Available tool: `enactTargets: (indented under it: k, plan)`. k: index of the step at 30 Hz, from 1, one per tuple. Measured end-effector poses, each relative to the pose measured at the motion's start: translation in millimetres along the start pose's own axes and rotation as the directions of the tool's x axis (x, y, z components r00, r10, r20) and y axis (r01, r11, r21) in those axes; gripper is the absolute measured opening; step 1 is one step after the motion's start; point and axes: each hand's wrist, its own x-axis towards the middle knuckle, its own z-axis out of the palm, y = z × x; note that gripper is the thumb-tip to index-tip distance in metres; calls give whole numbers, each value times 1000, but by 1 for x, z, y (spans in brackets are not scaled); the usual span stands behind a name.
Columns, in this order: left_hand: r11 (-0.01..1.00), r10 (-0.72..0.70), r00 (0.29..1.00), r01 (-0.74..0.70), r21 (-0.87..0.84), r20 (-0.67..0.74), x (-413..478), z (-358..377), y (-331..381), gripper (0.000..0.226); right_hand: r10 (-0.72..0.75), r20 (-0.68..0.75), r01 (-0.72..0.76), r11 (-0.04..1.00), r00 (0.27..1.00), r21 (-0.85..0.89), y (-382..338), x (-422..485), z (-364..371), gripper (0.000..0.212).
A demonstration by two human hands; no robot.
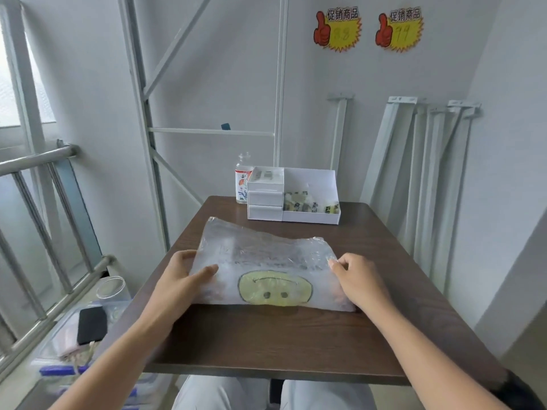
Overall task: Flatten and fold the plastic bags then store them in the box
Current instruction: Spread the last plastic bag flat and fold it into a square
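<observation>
Left hand (177, 281) and right hand (362, 284) grip the plastic bag (266, 258) by its side edges.
The left thumb lies on top with fingers curled round the edge, and the right fingers curl onto the opposite edge. The bag, printed with a yellow face, lies flat on the brown table (281, 341). The white box (310, 180) stands well behind it, with a bottle (243, 184) just beside the box.

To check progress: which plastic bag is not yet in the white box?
The clear plastic bag with the yellow smiley face, held by the left hand and right hand on the brown table; the folded bags lie in the white box.
</observation>
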Motion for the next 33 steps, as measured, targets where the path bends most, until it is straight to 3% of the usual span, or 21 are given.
enactTargets:
  k: [3, 6, 10, 20, 26, 30, 33]
  plan:
    - [990, 39, 998, -32, 137, -49, 2, 5, -8, 56, 5, 20, -3, 991, 1000, -134, -1, 6, 6, 35]
    - [972, 82, 992, -59, 226, -95, 5, 6, -13, 55, 7, 24, 0, 959, 1000, -282, -3, 9, 11, 30]
    - [929, 151, 983, -104, 356, -108, 6, 6, -19, 51, -17, 31, 27, 935, 999, -353, -4, 10, 11, 27]
    - [762, 217, 967, -81, 643, -136, 6, 7, -28, 46, 21, 79, 15, 906, 997, -423, -12, 15, 11, 32]
    - [589, 249, 968, -137, 796, -17, 9, 0, -23, 33, 45, 121, 15, 892, 992, -452, -20, 14, 9, 39]
    - [486, 308, 951, -156, 860, -1, 6, 1, -24, 30, 77, 128, -17, 909, 989, -417, -19, 18, 8, 46]
    - [441, 333, 943, -148, 885, -7, 2, 3, -28, 20, 102, 150, -56, 957, 983, -285, -16, 21, 3, 57]
